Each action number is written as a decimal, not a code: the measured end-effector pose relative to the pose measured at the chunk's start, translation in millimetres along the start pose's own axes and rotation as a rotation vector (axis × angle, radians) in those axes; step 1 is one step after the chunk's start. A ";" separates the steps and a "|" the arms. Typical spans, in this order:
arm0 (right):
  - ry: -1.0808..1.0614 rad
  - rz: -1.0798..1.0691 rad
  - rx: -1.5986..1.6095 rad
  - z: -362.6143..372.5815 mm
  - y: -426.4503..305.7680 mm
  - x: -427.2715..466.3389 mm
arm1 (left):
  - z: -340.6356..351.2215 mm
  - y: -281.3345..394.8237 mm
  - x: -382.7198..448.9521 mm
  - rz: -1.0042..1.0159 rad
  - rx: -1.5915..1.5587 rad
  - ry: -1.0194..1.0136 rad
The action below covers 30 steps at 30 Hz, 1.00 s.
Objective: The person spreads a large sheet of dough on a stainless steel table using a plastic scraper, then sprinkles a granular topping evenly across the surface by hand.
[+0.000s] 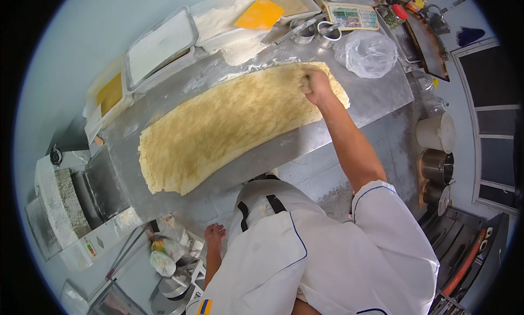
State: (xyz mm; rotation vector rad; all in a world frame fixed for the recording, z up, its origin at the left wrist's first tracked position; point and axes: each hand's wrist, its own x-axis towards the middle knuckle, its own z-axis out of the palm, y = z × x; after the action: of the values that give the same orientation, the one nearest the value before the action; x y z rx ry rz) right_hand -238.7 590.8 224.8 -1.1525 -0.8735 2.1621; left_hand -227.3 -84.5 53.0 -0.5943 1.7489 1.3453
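A long sheet of rolled dough (pixel 229 118) stretches across the steel worktable (pixel 270 155), coated with a brownish layer that looks powdery or oily. Its near edge is paler, and its left end is ragged. Over the sheet's right end is my right hand (pixel 316 85), its fingers curled down and blurred. Whether they touch the dough or pinch something is hidden. Low at my side, away from the table, hangs my left hand (pixel 215 235), with loosely bent fingers and nothing visible in it.
Behind the dough stand a flour tub (pixel 221 16) with an orange scraper (pixel 260 14), a lidded tub (pixel 159 49), metal cups (pixel 327 34) and a digital scale (pixel 354 18). A clear plastic bag (pixel 366 55) lies at right. A dough-sheeting machine (pixel 73 200) adjoins the table's left end.
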 end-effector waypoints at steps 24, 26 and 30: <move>0.107 0.039 -0.128 -154.6 -61.6 -10.6 | 130.3 -26.8 -13.7 -0.123 -0.086 0.009; 0.038 0.090 -0.292 -169.3 -72.5 -8.0 | 159.9 -32.0 -24.3 -0.106 -0.033 0.064; -0.060 0.133 -0.367 -167.1 -88.0 11.1 | 210.7 -23.8 -47.3 -0.078 0.029 0.063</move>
State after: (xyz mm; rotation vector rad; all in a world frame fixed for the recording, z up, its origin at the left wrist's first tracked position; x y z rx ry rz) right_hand -87.7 704.2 213.6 -1.3574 -1.2945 2.2099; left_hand -114.7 101.1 62.2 -0.6882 1.7742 1.2573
